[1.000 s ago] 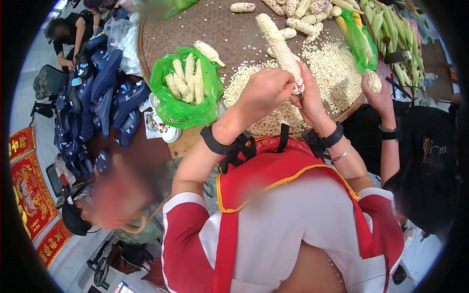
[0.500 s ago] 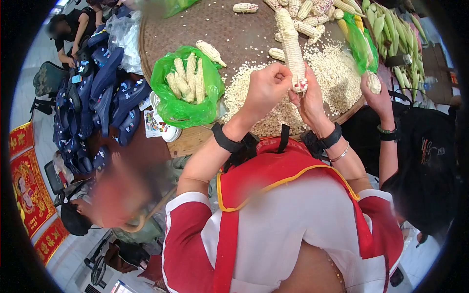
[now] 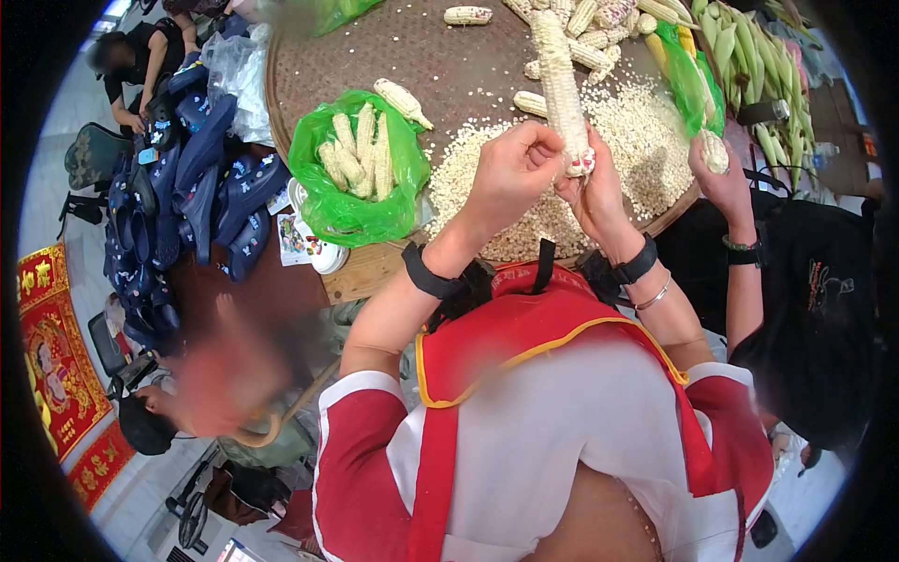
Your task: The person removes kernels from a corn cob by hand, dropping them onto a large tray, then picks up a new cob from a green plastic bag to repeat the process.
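Observation:
A long, mostly stripped corn cob points away from me, with a few red and white kernels at its near end. My right hand is closed around that near end. Beside it, my left hand has its fingers pinched against the cob's left side; what the fingertips hold, if anything, is too small to tell. Loose pale kernels lie heaped below both hands on the round woven tray.
A green bag of cobs stands left. More cobs lie at the tray's far side. At right, a co-worker's hand holds a cob. Blue clogs pile up left; husked corn lies far right. Another person is at upper left.
The cob's near end and my right hand have shifted slightly to the right. Fewer red kernels show at that end. The co-worker's hand has moved slightly.

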Demonstrator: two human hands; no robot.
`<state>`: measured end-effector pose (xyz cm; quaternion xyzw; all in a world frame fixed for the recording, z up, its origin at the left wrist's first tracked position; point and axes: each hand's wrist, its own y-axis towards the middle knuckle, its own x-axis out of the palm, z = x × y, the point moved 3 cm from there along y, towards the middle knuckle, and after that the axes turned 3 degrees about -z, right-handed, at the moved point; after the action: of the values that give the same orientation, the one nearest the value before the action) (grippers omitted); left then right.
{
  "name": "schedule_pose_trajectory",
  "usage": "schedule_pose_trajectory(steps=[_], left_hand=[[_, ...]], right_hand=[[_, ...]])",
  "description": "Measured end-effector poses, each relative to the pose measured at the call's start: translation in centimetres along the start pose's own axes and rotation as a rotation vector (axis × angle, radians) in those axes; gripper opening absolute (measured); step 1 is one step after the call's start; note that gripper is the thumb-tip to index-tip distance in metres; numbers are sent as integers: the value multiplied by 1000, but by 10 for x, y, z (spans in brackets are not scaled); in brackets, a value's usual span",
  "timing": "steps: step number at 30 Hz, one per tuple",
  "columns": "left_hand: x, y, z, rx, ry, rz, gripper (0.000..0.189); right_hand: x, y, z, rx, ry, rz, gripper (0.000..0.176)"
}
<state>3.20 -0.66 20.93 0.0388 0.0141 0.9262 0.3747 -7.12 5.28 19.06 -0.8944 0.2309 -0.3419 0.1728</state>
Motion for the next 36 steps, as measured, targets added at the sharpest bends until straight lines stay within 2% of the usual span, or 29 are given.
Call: schedule_pose_trajectory(steps=[4, 7, 9, 10, 14, 16, 19, 20, 22, 24, 26, 28, 30, 31, 32, 33, 34, 35, 36], left_hand=[[-2, 2, 0, 24, 53, -51, 15], [-2, 3, -7, -12, -32, -108, 16], [0, 2, -11, -102, -245, -157, 16], [1, 1, -13, -102, -244, -156, 16], [6, 1, -12, -63, -82, -60, 13], [10, 2, -13, -50, 22, -26, 12], [11, 1, -11, 113, 205, 45, 10], [6, 2, -14, 111, 208, 50, 10], [-6, 7, -16, 163, 379, 116, 5], [-9, 5, -17, 151, 328, 91, 8], [-10, 6, -20, 112, 201, 58, 13], [-7, 6, -18, 135, 162, 78, 16], [-5, 2, -13, 79, 244, 97, 14], [-1, 0, -10, 81, 243, 96, 14], [4, -3, -2, 223, 318, 147, 13], [7, -6, 3, 365, 392, 197, 12], [8, -6, 1, 365, 392, 197, 12], [9, -6, -2, 458, 500, 197, 13], [11, -7, -1, 552, 609, 197, 15]], right_hand=[[-7, 3, 2, -85, -83, -20, 39], [-9, -1, 1, -129, -186, -42, 43], [-11, 0, 2, -155, -209, -39, 44], [-12, 0, 3, -181, -234, -37, 45], [-10, 4, 5, -250, -261, -21, 46], [-4, 4, 3, -390, -300, 98, 46], [-9, 6, 0, -336, -346, 32, 45], [-11, 3, -2, -332, -345, 27, 45], [-14, -4, -2, -170, -336, -56, 45], [-15, -1, -2, -166, -268, -72, 41], [-16, 4, -1, -36, -50, -112, 37], [-16, 5, -1, 0, -6, -84, 36], [-18, 5, 1, 61, 84, -141, 38], [-17, 9, 3, 59, 140, -236, 38], [-16, 9, 3, 58, 142, -236, 38], [-7, 5, -1, 69, 167, -105, 36], [-4, 2, -4, 80, 189, 27, 35], [-10, 4, -1, 80, 188, 27, 35], [-15, 7, 3, 74, 176, -59, 33]])
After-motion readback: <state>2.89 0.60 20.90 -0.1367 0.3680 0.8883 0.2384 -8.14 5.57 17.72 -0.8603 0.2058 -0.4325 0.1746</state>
